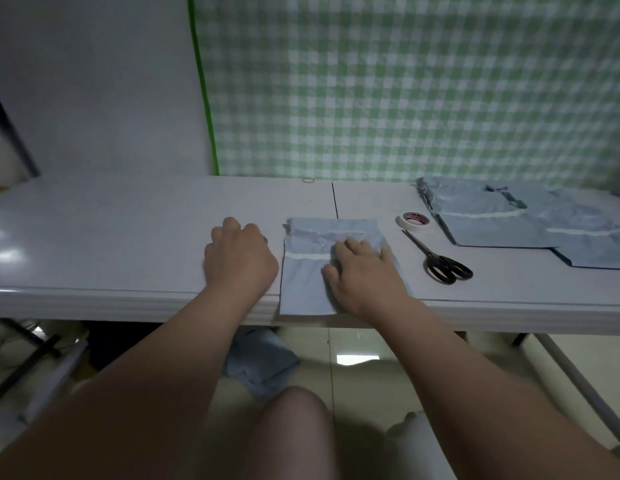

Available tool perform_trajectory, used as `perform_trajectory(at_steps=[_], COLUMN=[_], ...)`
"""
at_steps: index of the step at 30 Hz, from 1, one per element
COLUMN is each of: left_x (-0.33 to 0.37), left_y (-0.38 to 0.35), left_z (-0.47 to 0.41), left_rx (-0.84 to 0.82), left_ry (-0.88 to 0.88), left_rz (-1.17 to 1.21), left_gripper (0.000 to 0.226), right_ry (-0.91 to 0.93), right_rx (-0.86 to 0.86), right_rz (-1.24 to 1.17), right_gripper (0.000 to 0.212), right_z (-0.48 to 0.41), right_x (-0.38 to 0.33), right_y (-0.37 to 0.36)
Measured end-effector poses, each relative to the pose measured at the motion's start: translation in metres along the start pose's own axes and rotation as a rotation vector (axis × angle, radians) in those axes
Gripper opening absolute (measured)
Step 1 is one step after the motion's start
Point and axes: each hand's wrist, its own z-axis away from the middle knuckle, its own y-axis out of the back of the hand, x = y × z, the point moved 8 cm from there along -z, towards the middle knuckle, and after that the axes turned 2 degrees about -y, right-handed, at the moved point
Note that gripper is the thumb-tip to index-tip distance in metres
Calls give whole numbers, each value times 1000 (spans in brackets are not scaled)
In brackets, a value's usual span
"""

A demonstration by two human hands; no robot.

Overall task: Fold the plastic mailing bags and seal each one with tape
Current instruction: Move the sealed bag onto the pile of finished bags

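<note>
1. A green-and-white checked cloth (405,81) is hung up behind everything, well beyond the tape roll (414,220).
2. The pale table (93,230) is what the tape roll is sat on, and it's stretched out wide to the left and right of the roll.
3. A messy spread of grey-blue mailing bags (492,223) is laid flat just right of the tape roll. White strips can be seen across a couple of them.
4. One mailing bag (305,278) is laid left of the tape roll and a bit nearer to the person. Its far end is folded over, and its near end is draped over the table edge.
5. The right hand (364,271) is pressed flat on that bag with its fingers spread and nothing grasped, left of the roll.
6. The left hand (239,258) is parked on bare tabletop, further left of the roll than the bag. It's clenched knuckles-up, and nothing is seen held in it.
7. Black-handled scissors (436,258) are laid closed just on the near side of the roll, with the blades pointed toward it.
8. The roll itself is lying flat, white with a red-printed core.
9. A small rubber band (308,180) is left at the far table edge, beyond the roll and off to its left.
</note>
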Motion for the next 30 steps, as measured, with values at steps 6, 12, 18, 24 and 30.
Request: perform_trajectory(at_steps=[6, 12, 18, 24, 30], left_x=[102, 98, 71, 53, 47], left_y=[-19, -50, -57, -25, -23], left_z=[41, 48, 37, 21, 9], left_rx=[-225, -464, -440, -215, -139], left_ry=[-513, -447, -355, -64, 245], left_rz=[347, 212, -38, 293, 912], left_gripper=[42, 52, 61, 49, 53], right_ry=[68, 3, -149, -281, -577], right_rx=[-110, -100, -155, -57, 39], right_rz=[76, -86, -62, -174, -595], right_gripper=[66, 61, 63, 38, 25], right_z=[5, 5, 10, 5, -4], right_x=[2, 26, 45, 48, 78], right_y=[-16, -17, -7, 16, 32])
